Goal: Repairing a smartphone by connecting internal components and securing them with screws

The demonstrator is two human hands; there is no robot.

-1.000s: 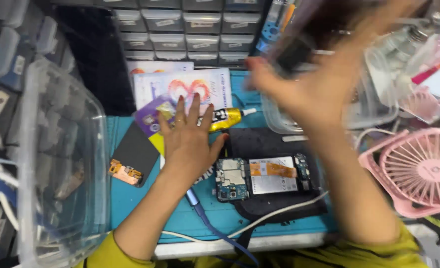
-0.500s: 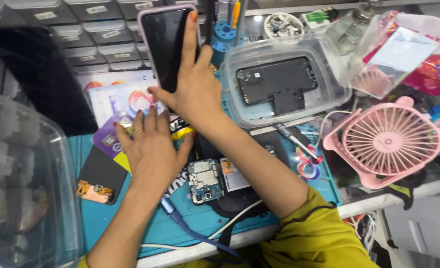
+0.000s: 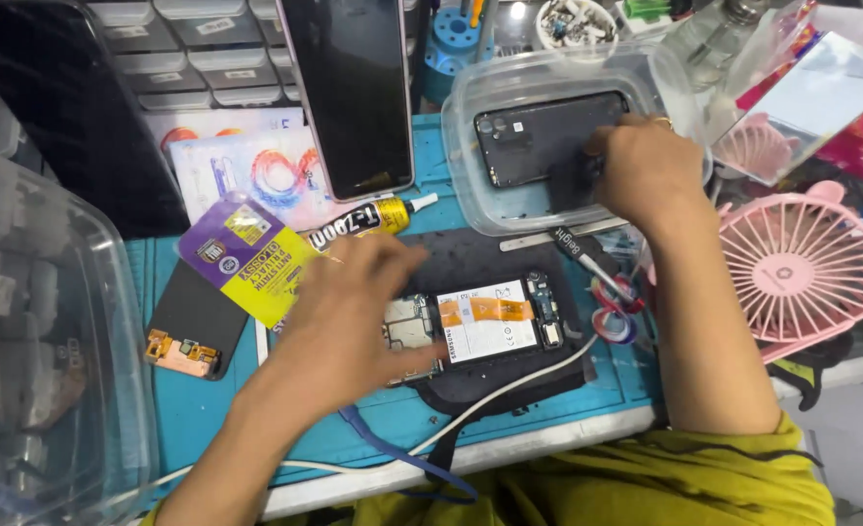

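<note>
Hands work apart at this bench. The right hand [image 3: 646, 166] reaches into the clear plastic tub [image 3: 470, 195], fingers curled over a small dark piece lying on the black back cover [image 3: 529, 141] inside; whether they actually pinch it I cannot tell from this angle. The left hand [image 3: 354, 312] lies blurred, palm down and fingers loosely spread, holding nothing, its fingertips touching the left edge of the opened phone [image 3: 485, 326] on the dark mat [image 3: 490, 258]. To my eye the lift out of the tub wants care: clear the wall without dragging the cover, and keep the left hand steadying the phone by its frame, off the orange flex. The glue tube [image 3: 368, 219] and tweezers [image 3: 587, 263] lie near.
</note>
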